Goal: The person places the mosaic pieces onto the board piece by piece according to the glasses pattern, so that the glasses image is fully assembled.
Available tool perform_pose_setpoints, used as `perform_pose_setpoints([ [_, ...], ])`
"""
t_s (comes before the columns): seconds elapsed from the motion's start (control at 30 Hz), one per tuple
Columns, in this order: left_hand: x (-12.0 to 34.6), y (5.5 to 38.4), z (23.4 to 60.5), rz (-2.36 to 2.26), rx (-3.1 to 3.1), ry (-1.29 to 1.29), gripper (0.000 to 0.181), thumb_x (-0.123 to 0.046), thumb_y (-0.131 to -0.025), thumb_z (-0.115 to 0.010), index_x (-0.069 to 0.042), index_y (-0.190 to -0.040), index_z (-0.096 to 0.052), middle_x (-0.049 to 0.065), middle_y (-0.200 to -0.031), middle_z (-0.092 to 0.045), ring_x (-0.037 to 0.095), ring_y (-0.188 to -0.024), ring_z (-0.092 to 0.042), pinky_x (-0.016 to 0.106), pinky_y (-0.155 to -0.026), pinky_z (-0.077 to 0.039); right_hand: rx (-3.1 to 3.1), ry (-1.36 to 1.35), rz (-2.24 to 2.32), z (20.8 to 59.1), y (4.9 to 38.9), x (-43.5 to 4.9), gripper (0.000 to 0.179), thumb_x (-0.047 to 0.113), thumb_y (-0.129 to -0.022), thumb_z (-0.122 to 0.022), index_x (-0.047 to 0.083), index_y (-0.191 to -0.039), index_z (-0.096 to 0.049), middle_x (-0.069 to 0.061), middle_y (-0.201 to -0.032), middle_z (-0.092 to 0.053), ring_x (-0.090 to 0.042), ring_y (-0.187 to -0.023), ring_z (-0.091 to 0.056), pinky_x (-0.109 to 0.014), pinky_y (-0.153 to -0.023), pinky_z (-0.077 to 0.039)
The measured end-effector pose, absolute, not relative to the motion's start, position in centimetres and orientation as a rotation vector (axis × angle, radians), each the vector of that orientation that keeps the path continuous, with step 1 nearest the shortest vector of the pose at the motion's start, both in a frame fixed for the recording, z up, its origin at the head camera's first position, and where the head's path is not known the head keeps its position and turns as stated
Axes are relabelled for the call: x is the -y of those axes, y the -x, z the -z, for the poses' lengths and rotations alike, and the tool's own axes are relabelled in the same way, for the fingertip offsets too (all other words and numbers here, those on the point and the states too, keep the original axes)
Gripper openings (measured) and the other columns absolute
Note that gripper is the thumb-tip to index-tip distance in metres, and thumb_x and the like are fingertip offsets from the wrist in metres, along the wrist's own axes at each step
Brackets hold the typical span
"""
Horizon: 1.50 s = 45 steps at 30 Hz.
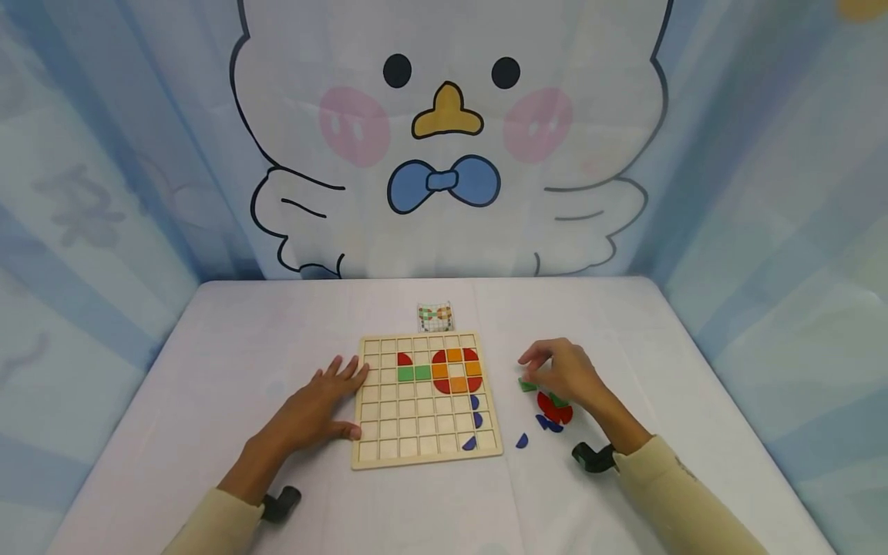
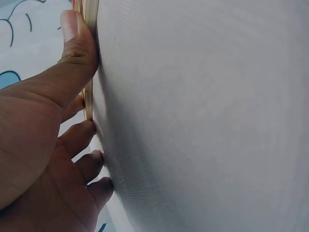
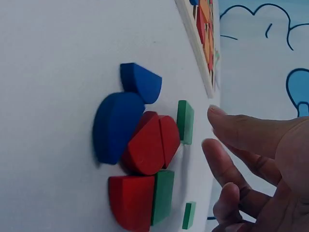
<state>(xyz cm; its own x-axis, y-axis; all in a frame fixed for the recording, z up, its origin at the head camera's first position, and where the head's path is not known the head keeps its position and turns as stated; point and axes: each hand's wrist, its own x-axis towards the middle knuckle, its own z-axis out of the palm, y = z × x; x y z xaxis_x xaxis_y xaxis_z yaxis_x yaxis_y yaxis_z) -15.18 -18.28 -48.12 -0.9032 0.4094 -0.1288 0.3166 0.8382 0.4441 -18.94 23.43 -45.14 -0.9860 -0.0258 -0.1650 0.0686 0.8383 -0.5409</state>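
My left hand point(image 1: 315, 408) rests at the left edge of a wooden grid board point(image 1: 408, 410), fingers spread and thumb against its side. Red, orange and green pieces sit in the board's upper cells, and several blue pieces point(image 1: 477, 420) lie down its right side. To the right of the board, my right hand point(image 1: 565, 374) hovers over a loose pile. Its thumb and fingertips are apart with nothing between them, close to a green square block point(image 3: 185, 122). Red quarter-round pieces point(image 3: 131, 200) and blue pieces point(image 3: 117, 128) lie together in that pile.
Behind the board lies a small pattern card point(image 1: 435, 317). A lone blue piece point(image 1: 522, 441) lies off the board's lower right corner. Black wrist cameras point(image 1: 593, 458) stick out from both wrists. A printed curtain point(image 1: 444, 239) hangs behind the white-covered table point(image 1: 264, 331).
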Motion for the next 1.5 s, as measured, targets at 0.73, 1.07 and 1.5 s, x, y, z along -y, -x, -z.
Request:
perform_pose_setpoints([
  [0.73, 18.4, 15.4, 48.2, -0.636, -2.790, -0.574, 0.111, -0.044, -0.076, -0.091, -0.013, -0.167, -0.034, 0.016, -0.175, -0.025, 0.047, -0.164, -0.016, 0.065, -0.131, -0.023, -2.893, 0.102, 0.897, 45.4, 19.4, -22.1, 0.012, 0.013, -0.093, -0.082, 0.017, -0.094, -0.071, -0.004, -0.090, -0.069, -0.021, -0.078, -0.057, -0.029, -0.062, -0.052],
  [1.07, 18.4, 15.3, 48.2, -0.644, -2.788, -0.562, 0.110, -0.043, -0.077, -0.091, -0.014, -0.167, -0.034, 0.015, -0.175, -0.025, 0.046, -0.164, -0.016, 0.065, -0.131, -0.023, -2.884, 0.260, 1.011, 43.8, 21.0, -16.8, 0.012, 0.017, -0.092, -0.085, 0.018, -0.093, -0.073, 0.000, -0.086, -0.070, -0.020, -0.078, -0.054, -0.030, -0.067, -0.045],
  [1.5, 18.3, 15.3, 48.0, -0.625, -2.775, -0.540, 0.111, -0.045, -0.077, -0.090, -0.016, -0.167, -0.032, 0.014, -0.176, -0.024, 0.046, -0.165, -0.013, 0.066, -0.131, -0.022, -2.789, 0.479, 1.083, 43.8, 22.8, -9.9, 0.012, 0.019, -0.093, -0.085, 0.020, -0.090, -0.073, 0.003, -0.083, -0.071, -0.016, -0.083, -0.063, -0.031, -0.071, -0.047],
])
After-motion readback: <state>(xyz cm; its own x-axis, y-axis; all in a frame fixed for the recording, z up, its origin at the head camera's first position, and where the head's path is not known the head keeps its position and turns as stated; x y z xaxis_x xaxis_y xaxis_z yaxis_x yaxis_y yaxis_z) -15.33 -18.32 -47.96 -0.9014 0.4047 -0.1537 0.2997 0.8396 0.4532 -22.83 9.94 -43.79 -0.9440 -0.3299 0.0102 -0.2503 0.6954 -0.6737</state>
